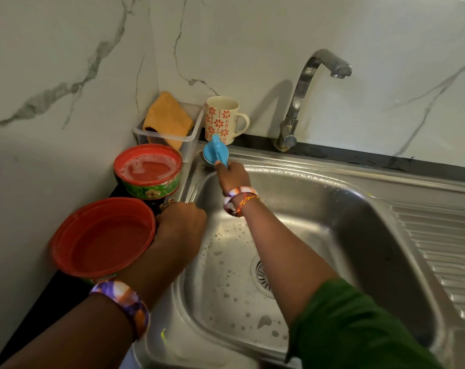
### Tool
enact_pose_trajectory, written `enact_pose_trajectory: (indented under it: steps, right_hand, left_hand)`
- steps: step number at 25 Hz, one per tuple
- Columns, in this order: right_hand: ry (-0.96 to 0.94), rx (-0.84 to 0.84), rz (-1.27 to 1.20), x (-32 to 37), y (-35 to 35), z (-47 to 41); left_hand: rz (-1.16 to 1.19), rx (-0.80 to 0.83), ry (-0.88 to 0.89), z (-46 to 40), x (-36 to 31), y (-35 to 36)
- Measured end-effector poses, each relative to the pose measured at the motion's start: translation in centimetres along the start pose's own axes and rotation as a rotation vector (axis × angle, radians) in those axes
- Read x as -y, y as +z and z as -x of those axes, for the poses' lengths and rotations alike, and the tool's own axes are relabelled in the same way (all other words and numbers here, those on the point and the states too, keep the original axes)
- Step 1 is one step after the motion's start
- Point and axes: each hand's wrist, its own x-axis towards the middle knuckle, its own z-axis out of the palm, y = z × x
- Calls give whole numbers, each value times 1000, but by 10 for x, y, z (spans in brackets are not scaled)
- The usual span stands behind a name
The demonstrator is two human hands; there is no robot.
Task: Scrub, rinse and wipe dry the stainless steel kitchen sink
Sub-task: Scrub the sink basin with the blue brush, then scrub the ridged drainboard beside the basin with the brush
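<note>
Blue scrubber (215, 153) in right hand (232, 175) grip presses sink (292, 161) corner.

Wall (252, 35): white marble-look panels, grey veins, meeting in a corner. Table (359, 157): dark strip along the wall's foot.

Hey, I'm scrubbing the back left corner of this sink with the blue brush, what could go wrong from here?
1. The blue brush in your right hand is working right beside the floral mug on the back ledge; a wide stroke might knock it into the sink.
2. The open red tub of soapy water sits close to the sink's left rim, near your left hand, so a bump may spill it.
</note>
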Motion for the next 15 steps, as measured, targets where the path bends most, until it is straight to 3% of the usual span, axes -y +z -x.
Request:
enact_pose_trajectory:
  steps: [1, 2, 3, 6, 10, 12, 15]
  right_hand:
    - [25, 87, -76, 38, -34, 56]
    - [90, 65, -55, 52, -58, 79]
    - [22, -50, -38, 32, -96, 69]
    - [196, -291, -55, -51, -199, 44]
    - [282, -379, -58, -87, -264, 50]
    - [304, -370, -56, -70, -276, 75]
    - [410, -168, 94, -62, -301, 104]
  left_hand:
    - [-1, 0, 5, -3, -1, 2]
    - [-17, 36, 4, -3, 0, 4]
    - [-32, 22, 5, -5, 1, 7]
    - [-40, 15, 12, -8, 0, 11]
    - [-36, -50, 25, -5, 1, 10]
    - [-31, -27, 17, -4, 3, 9]
    - [97, -18, -86, 6, 4, 6]
